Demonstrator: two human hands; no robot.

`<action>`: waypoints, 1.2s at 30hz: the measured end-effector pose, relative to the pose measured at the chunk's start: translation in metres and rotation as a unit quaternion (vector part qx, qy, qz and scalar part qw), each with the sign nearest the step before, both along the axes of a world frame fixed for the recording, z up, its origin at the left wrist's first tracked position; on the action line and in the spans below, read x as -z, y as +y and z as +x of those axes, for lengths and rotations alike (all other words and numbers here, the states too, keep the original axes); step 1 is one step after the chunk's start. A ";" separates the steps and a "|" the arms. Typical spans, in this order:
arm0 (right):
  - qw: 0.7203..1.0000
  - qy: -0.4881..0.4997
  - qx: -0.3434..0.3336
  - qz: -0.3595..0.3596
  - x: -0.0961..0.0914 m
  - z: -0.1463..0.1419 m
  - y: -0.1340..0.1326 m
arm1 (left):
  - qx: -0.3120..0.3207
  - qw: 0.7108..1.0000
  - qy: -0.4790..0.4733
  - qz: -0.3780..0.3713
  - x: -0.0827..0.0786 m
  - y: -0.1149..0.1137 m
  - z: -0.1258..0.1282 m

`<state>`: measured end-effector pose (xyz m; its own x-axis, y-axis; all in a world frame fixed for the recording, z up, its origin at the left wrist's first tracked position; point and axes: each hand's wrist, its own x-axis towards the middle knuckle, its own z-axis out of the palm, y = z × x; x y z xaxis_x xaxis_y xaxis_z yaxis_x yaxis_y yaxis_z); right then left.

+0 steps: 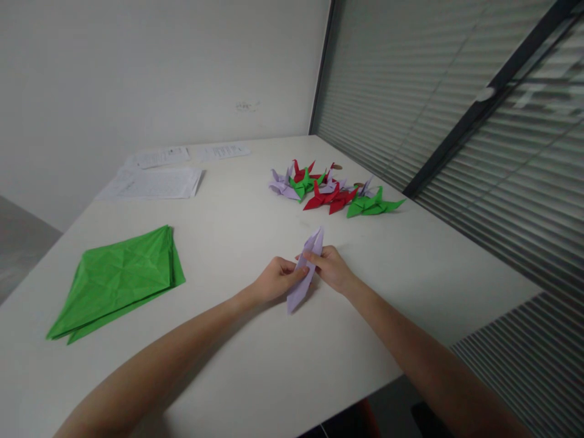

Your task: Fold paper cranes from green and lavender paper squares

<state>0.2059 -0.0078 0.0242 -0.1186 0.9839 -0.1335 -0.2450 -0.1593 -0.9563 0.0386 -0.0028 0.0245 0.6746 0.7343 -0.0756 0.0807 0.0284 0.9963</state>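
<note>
At the left, on the near half of the white table (228, 243), lies a stack of green paper sheets (123, 267), crisscrossed with creases, its lower layers showing out of line along the near and right edges. Beyond it, toward the far left, some printed white pages (155, 184) lie in a loose pile, with more white sheets (225, 150) farther back near the pale wall (159, 73). The print is too small to read.

Right of the green stack, the left hand (275, 281) pinches a folded lilac paper (297, 297), its thumb laid on top of the near part. The paper is held near the middle of the table's near side, slanting from near left to far right. It is long and narrow, pointed at the near end, with the far end rising to a tip and a lengthwise fold showing there. Fingers cover much of its middle, so the folds beneath are hidden. From the right, the right hand (332, 266) pinches it too, thumb across the upper face and fingers behind.

Beyond the hands and slightly right sits a cluster of folded paper birds (319, 199) in lilac, red and green, the nearer ones partly hiding those behind. A green bird (371, 204) sits at its right end. Farther right, slatted blinds (387, 79) stand along the table's edge, crossed by a dark bar (456, 109).
</note>
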 end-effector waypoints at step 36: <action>0.990 -0.106 0.026 0.091 -0.012 -0.004 -0.007 | -0.001 1.000 0.002 -0.002 -0.002 -0.003 0.000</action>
<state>0.2017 -0.0150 0.0365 -0.0559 0.9980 0.0292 -0.0391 0.0271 -0.9989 0.0388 -0.0056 0.0269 0.6730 0.7352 -0.0812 0.0838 0.0333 0.9959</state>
